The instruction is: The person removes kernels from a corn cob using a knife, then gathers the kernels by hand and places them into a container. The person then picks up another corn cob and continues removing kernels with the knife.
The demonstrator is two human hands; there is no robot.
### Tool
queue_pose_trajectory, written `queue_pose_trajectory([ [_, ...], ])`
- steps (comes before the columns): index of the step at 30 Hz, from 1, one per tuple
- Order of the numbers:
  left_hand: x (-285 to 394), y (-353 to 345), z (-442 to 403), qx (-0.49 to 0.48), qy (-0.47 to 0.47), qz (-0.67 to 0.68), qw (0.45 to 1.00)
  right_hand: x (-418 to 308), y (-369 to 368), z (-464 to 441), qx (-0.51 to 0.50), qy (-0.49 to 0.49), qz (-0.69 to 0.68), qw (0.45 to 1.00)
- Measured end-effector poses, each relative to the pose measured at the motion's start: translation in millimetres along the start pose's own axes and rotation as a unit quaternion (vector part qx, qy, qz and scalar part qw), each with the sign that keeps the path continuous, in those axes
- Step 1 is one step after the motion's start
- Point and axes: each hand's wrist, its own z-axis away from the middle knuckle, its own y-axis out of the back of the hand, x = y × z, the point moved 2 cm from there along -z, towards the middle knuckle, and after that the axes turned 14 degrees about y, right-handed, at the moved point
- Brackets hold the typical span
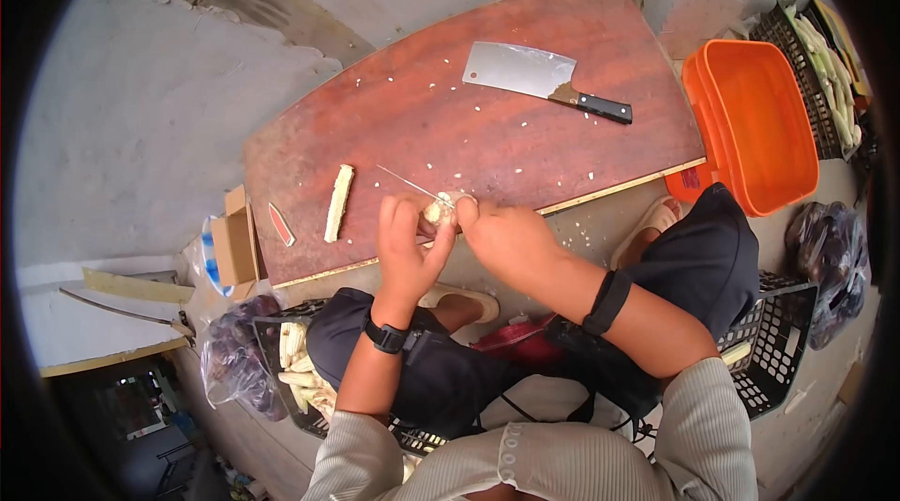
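My left hand (410, 243) grips a pale corn piece (437, 212) over the front edge of the red-brown table (375, 126). Close against it, my right hand (502, 234) has its fingers closed on a thin pointed metal tool (403, 180), whose tip points up and left. A whitish strip, perhaps a bare cob piece (339, 204), lies to the left on the table. Farther back rests a cleaver (520, 68) with a black handle. Small pale kernels are scattered around.
An orange bin (764, 126) stands right of the table, beside a black crate of corn (825, 79). Another crate with husked cobs (298, 370) is at lower left, near plastic bags (239, 356). A small red-and-white piece (280, 224) lies at the table's left end.
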Motion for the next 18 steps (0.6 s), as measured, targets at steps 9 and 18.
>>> queue_pose_trajectory([
  [9,-13.6,7.0,-4.5,0.059,0.023,-0.057,0.996,-6.2,-0.7,24.4,-0.019,-0.019,-0.006,1.000],
  [18,-14.8,5.2,3.3,0.044,0.022,-0.004,0.999,-16.0,10.1,46.2,-0.044,-0.033,0.003,0.998],
])
